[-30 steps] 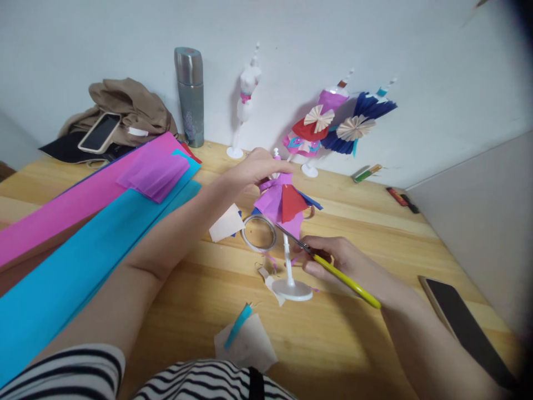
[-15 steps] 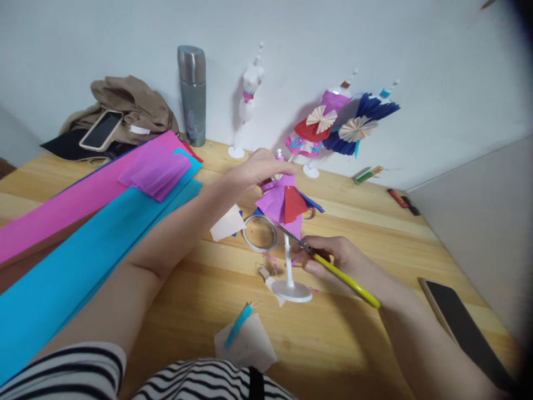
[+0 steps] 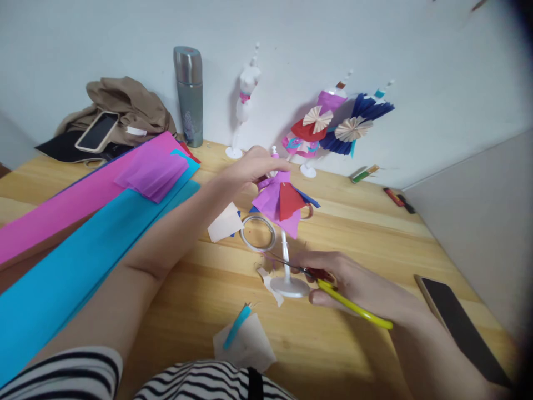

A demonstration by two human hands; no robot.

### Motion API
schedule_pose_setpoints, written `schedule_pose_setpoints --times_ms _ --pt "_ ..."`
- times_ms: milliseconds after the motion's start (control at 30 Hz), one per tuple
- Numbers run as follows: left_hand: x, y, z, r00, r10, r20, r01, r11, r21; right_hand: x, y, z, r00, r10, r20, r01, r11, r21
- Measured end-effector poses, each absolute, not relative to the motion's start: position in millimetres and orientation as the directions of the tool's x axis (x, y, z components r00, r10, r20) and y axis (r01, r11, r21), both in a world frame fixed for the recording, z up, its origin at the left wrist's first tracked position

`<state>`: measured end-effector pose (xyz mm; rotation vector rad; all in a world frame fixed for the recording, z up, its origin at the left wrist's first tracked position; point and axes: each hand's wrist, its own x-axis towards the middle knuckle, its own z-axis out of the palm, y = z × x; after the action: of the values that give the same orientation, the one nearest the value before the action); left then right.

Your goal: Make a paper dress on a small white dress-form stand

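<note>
Left hand [image 3: 259,163] clamped on paper-dressed mannequin [image 3: 283,177], upper body; right hand [image 3: 353,278] grips scissors [image 3: 358,310]. Skirt [image 3: 268,201] appears light, creasable; stem [image 3: 285,244] likely firmer hold.

On the wooden table [image 3: 353,355] I see a grey flask [image 3: 190,105] upright at the back, a tape roll [image 3: 258,233] in the middle and a dark phone [image 3: 462,328] on the right.

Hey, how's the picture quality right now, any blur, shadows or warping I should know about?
Head view: soft overall, with the scissors and right hand slightly smeared; shadows on the wall beside the bottle and dress forms; a pale sheen on the bottle's cap; darkness swallowing the right edge; the table looks slanted and stretched, so shapes near the edges are unreliable.
</note>
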<state>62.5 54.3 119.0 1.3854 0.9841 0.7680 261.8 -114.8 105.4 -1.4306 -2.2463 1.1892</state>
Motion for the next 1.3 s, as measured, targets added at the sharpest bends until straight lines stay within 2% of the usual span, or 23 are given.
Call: schedule_pose_setpoints --times_ms 100,267,367,533,733,967,1133,1300 --pt "62 56 118 0.425 0.901 -0.089 0.069 0.066 0.995 263 -121 99 -0.411 0.891 -0.195 0.592 0.098 -0.800" --pt "62 57 115 0.442 0.897 -0.019 0.051 -0.004 0.999 251 -121 74 0.020 0.999 -0.038 0.336 -0.043 -0.941" --pt "62 53 118 0.473 0.881 0.009 0.084 -0.055 0.995 236 -114 65 0.122 0.992 -0.026 0.283 -0.060 -0.957" --pt "61 49 122 0.517 0.854 0.054 0.069 -0.105 0.992 222 -107 60 0.157 0.984 -0.079 0.258 -0.118 -0.959" --pt "62 48 122 0.489 0.871 0.054 0.094 -0.114 0.989 222 -110 58 0.129 0.987 -0.092 0.187 -0.115 -0.976" --pt "62 54 118 0.466 0.883 0.065 0.041 -0.094 0.995 226 -114 61 0.089 0.992 -0.087 0.179 -0.102 -0.979" --pt "56 61 125 0.505 0.861 0.056 -0.039 -0.043 0.998 241 -119 64 0.029 0.999 -0.044 0.284 -0.050 -0.958" --pt "51 62 132 0.501 0.864 0.047 -0.102 0.005 0.995 248 -122 63 -0.057 0.994 0.090 0.305 0.103 -0.947"
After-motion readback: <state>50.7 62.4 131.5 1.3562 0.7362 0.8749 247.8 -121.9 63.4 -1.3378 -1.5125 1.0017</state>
